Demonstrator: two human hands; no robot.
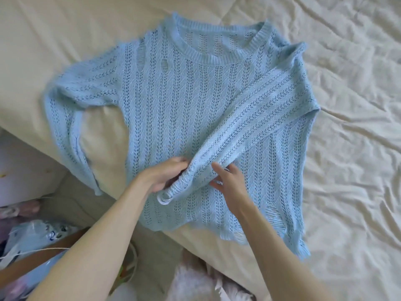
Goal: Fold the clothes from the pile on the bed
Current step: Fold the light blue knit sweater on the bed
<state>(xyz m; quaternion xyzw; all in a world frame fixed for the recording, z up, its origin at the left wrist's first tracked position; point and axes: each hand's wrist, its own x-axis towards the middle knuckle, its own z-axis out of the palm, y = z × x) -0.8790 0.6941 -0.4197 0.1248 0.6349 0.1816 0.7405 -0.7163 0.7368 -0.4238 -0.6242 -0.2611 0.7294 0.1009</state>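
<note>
A light blue open-knit sweater [173,109] lies flat on the cream bed [347,148], neckline at the far side. Its right sleeve [249,118] is folded diagonally across the body, with the frayed cuff [173,190] near the hem. My left hand [165,174] grips that cuff from the left. My right hand [227,181] pinches the same sleeve end from the right, fingers curled into the knit. The left sleeve [65,118] hangs bent down along the bed's left edge.
The bed corner sits near me; crumpled cream bedding fills the right side. Below the edge at lower left lies a heap of clothes and bags [32,246]. A fluffy white-pink item [195,283] sits at the bottom centre.
</note>
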